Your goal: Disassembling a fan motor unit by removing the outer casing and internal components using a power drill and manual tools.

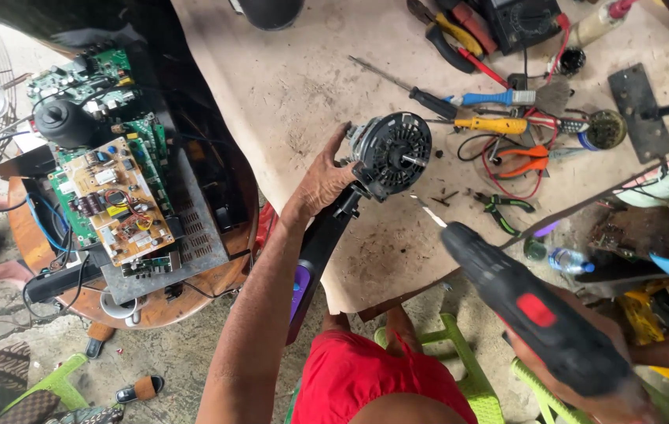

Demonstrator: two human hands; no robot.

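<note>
Workbench (pixel 287 86) filled the upper centre and right of the frame, one brown sheet over it; one round wooden side table (pixel 216 286) sat at left. The fan motor (pixel 389 151) was at frame centre, held just above the bench on its black neck, not clamped. Left hand (pixel 325 182) wrapped the rear of the housing, fingers curled tight around it, thumb on top. Right hand (pixel 585 385) at lower right gripped one black cordless driver (pixel 534 310) with a red switch, bit tip (pixel 432 213) just below the motor, apart from it; those fingers were mostly hidden, so I couldn't tell how they lay. Risks, as I judged them: motor was only hand-held, so the bit could cam out of a screw and skid into the left hand's fingers or the grille; torque could twist the housing out of grip and drop it on the bench. Loose screws (pixel 444 196) near the bit could roll off the edge. Count: circuit boards (pixel 111 200) on the side table at left, at least three stacked; screwdrivers (pixel 491 124) upper right, three; pliers and cutters, about four; one multimeter (pixel 523 20) at top; one brush (pixel 554 94).
</note>
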